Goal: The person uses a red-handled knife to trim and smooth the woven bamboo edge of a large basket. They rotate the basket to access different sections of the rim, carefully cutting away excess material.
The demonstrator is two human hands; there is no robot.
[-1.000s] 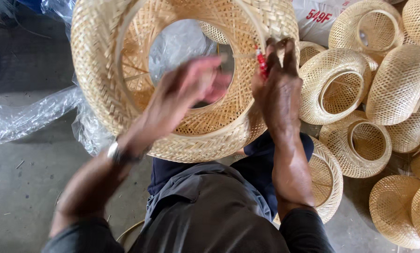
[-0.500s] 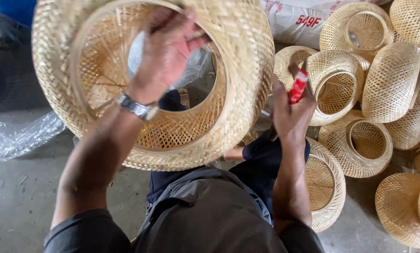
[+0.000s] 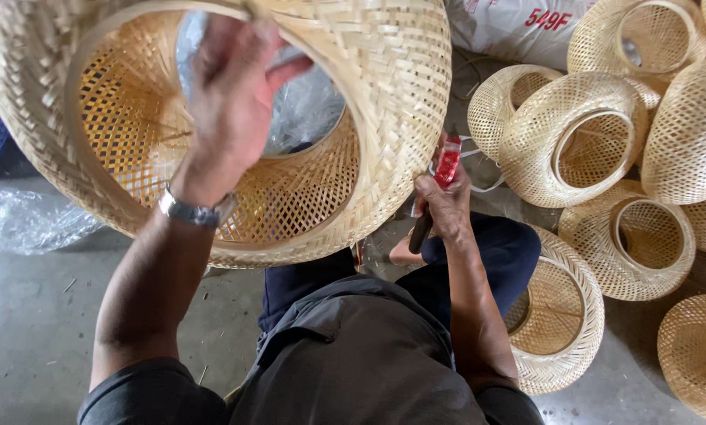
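- Above the lap, a big woven basket [image 3: 384, 102] is held up with its open side toward the camera, filling the upper left of the view.
- The left hand [image 3: 231, 102] reaches inside the basket; its fingers curl around the inner ring at the top, gripping it. A wristwatch [image 3: 195, 212] sits on that wrist.
- The right hand [image 3: 447, 206] is lower, just beside the basket's outer wall, with its fingers closed tight around a red-handled tool [image 3: 446, 164].
- To the right, a pile of similar baskets [image 3: 597, 142] lies on the floor, one beside the knee.
- A crumpled plastic sheet [image 3: 22, 220] lies at the left on the concrete floor [image 3: 30, 338].
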